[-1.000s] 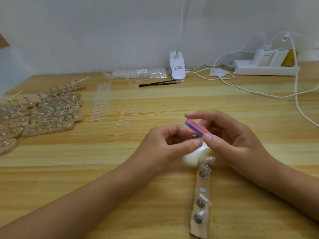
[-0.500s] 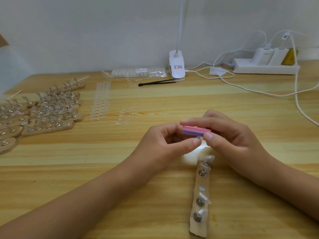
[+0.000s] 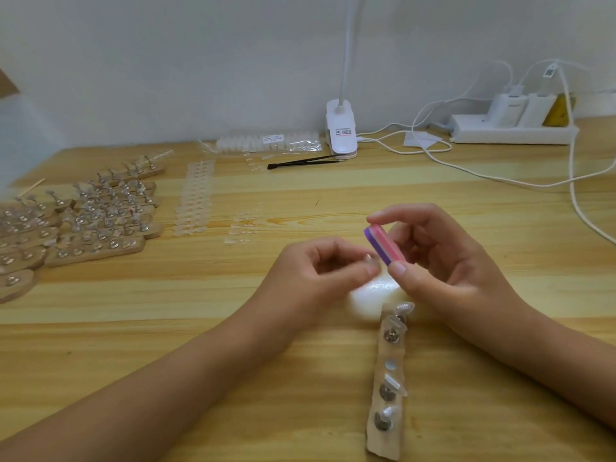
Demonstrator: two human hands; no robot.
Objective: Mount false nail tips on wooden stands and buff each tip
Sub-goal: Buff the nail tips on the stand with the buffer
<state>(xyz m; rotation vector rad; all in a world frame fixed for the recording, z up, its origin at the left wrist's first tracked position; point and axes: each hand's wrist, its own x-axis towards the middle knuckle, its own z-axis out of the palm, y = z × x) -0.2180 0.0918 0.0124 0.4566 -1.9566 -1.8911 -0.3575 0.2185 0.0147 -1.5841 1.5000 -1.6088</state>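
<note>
Wooden table (image 3: 200,328): nail stands (image 3: 386,378), tip strips (image 3: 196,198), lamp clip (image 3: 341,128), power strip (image 3: 513,133).

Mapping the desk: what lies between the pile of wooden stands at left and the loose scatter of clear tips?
Head view: a long column of nail tips lies between the pile of stands and the loose tips.

The buffer block (image 3: 382,244) is layered pink over purple, and the nail tip (image 3: 368,259) beside it is near-clear. The table (image 3: 200,328) is honey-yellow wood, striped with paler and browner grain. The wooden stand (image 3: 383,443) is pale tan with silvery studs, and its mounted tips (image 3: 405,307) are pearly white. The far stands (image 3: 96,251) are tan too, with silver glints. The lamp clip (image 3: 340,128) is white with a red-and-black label. The tweezers (image 3: 303,161) are black; the power strip (image 3: 513,131) and cables (image 3: 433,155) are white, with one yellow plug (image 3: 560,110).
</note>
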